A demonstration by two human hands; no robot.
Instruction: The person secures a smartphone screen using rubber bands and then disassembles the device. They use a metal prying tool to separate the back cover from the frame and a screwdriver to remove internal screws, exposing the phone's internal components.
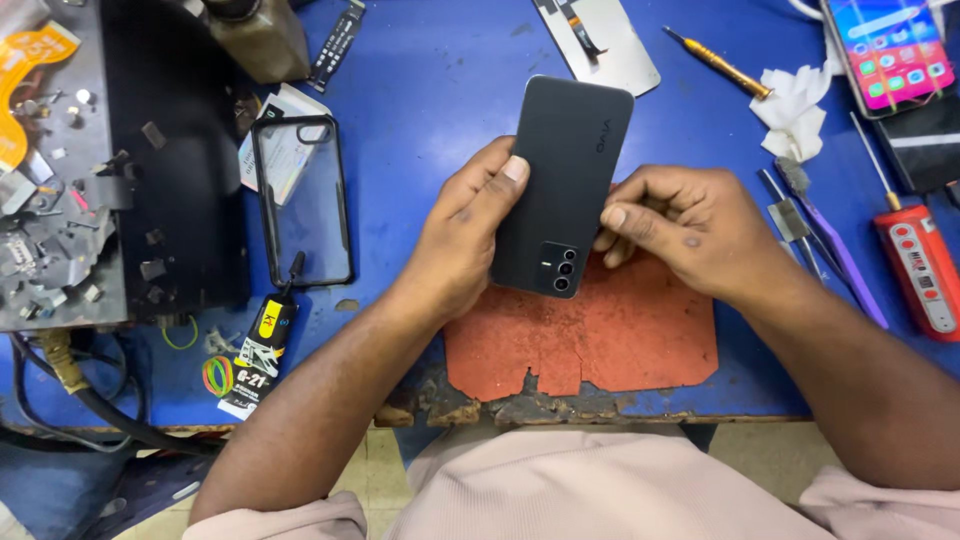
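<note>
You work over a blue table [440, 60], scuffed and chipped along its near edge. At its left sits a black metal work block [170, 160] strewn with small screws and metal scraps. In front of you lies a worn red-orange mat [620, 340], rough and jagged at its lower edge.

Above that mat you hold a dark grey phone [565, 180], back side up, matte and smooth, its camera cluster at the near end. Your left hand [465, 235] is closed on the phone's left edge, thumb laid across the back. Your right hand [680, 225] pinches the right edge, fingers curled in behind it.

Left of your hands lies a clear phone case [300, 200] with a black rim, empty, resting partly on a white card. Below it lies a black glue tube [258, 355] with a yellow and white label, nozzle pointing at the case.

At the far right a second phone [890, 50] shows a lit, colourful screen. Below it is a red tool [920, 270] with a white label strip, then a purple-handled tool [840, 255], a crumpled white tissue [795, 110] and a yellow-handled screwdriver [718, 62].
</note>
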